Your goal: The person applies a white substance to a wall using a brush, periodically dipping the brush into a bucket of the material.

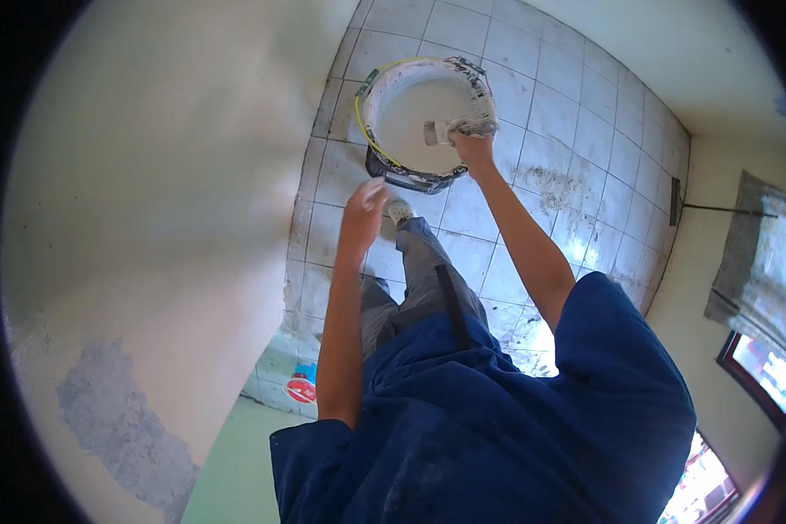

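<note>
A large round bucket [367, 109] of whitish paint stands on the tiled floor, its rim splashed and a yellow handle lying along its left side. Over the right part of the bucket, my right hand [473, 147] is closed around a paint-covered brush [437, 133], whose head is above the paint. My left hand [368, 203] is off the bucket's lower left edge, near the wall, with its fingers drawn together; whether anything small is between them I cannot make out.
A pale wall [192, 175] with a grey bare patch rises close on the left. Stained white tiles [472, 210] cover the floor around my feet. A red and blue container [301, 384] sits lower left. At the right are a hanging cloth [755, 253] and windows.
</note>
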### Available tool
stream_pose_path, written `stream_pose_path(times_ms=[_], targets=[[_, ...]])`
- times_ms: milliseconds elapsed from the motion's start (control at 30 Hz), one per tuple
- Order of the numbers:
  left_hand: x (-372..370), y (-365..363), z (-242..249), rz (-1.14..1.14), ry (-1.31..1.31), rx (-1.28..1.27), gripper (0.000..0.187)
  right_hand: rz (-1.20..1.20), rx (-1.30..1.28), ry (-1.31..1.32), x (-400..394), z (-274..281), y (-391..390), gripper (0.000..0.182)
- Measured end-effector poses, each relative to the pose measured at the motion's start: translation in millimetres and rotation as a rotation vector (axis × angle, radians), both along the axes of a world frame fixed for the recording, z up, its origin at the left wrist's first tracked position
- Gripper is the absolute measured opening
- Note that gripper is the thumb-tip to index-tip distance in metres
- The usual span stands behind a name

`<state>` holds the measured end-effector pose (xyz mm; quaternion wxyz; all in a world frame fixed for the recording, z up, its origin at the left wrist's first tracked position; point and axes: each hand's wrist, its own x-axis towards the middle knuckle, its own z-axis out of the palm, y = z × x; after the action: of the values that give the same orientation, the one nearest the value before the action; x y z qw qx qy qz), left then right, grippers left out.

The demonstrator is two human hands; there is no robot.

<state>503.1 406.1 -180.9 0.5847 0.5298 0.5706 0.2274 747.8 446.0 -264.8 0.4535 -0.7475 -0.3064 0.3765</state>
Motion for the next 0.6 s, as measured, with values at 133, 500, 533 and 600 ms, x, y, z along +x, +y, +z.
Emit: stream_pose_path(times_ms=[133,500,533,600], targets=[[41,9,-17,-0.051,0.159,-0.020,0.044,0.187,0.031,-0.143,-6,-43,17,0.024],[36,0,-27,-0.040,0.235,-0.159,0.036,0.333,-0.030,-0.118,-13,-110,22,0.015],[32,-1,-28,-0.027,0.235,-0.152,0.036,0.349,-0.013,-0.093,-8,-107,22,0.015],[26,-2,-29,0.042,0.218,-0.124,0.036,0.176,-0.060,0.137,-6,-84,28,0.012]])
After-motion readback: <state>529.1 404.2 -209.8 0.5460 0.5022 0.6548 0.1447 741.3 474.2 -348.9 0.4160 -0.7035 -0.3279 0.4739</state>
